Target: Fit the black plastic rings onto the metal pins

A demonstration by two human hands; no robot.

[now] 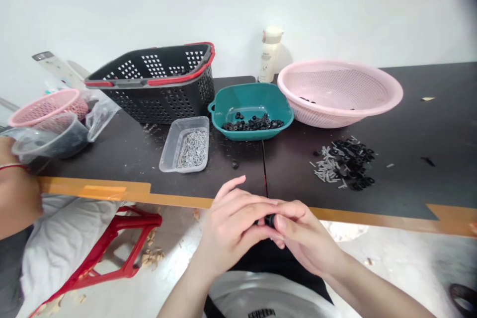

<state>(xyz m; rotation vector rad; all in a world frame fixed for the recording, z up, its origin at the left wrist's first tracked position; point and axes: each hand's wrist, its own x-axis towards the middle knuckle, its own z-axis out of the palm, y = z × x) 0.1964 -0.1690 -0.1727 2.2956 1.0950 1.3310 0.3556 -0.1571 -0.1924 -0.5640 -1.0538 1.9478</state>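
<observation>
My left hand (234,221) and my right hand (307,233) meet in front of the table edge, with fingers closed around a small black round part (270,220). The fingers cover much of it, so its full shape is hidden. Beyond my hands, one loose black ring-like piece (234,164) lies on the tabletop. A clear plastic box (166,159) holds many small silvery metal pins (194,149). Similar black pieces (257,123) sit in a teal basin (248,92). To the right is a pile of black pieces (352,159) mixed with short light-grey pins (326,171).
A black basket (156,102) with red handles, a cream bottle (270,54) and a pink colander (335,114) stand along the wall. At left, another person's arm (17,194) is near a clear bowl (61,144) and a pink basket (48,107). Below is a red stool (126,243).
</observation>
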